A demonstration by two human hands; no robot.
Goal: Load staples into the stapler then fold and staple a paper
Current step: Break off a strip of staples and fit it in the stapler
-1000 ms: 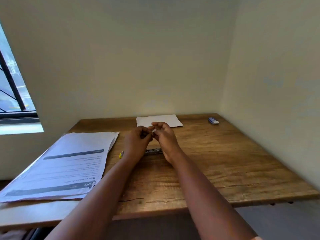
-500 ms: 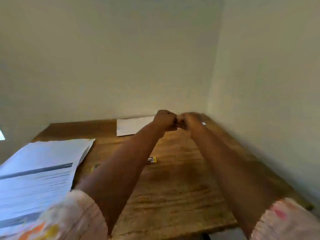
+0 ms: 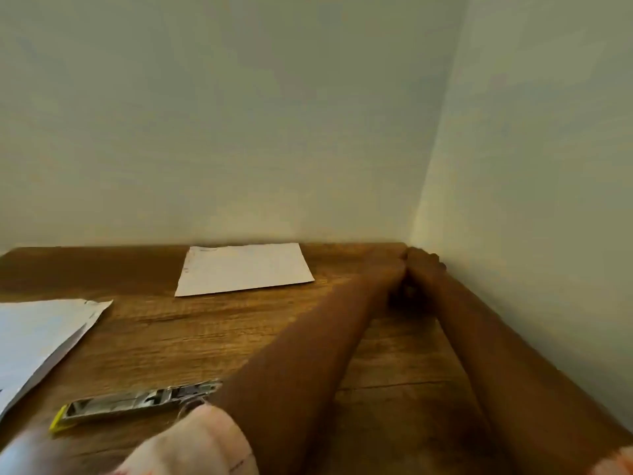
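Note:
The stapler (image 3: 137, 402), lying opened out flat with a yellow tip, rests on the wooden table (image 3: 394, 371) at the lower left. A small white paper (image 3: 243, 269) lies flat near the back wall. Both my arms stretch to the table's far right corner. There my left hand (image 3: 385, 269) and my right hand (image 3: 423, 265) press together, fingers curled. Whatever is between or under them is hidden, and the image is blurred.
A stack of printed sheets (image 3: 37, 337) lies at the left edge of the table. Walls close the table in at the back and on the right, right beside my hands.
Both hands moved from the table's middle, above the stapler, out to the far right corner. The view swung right and closer to the table; the window is out of sight.

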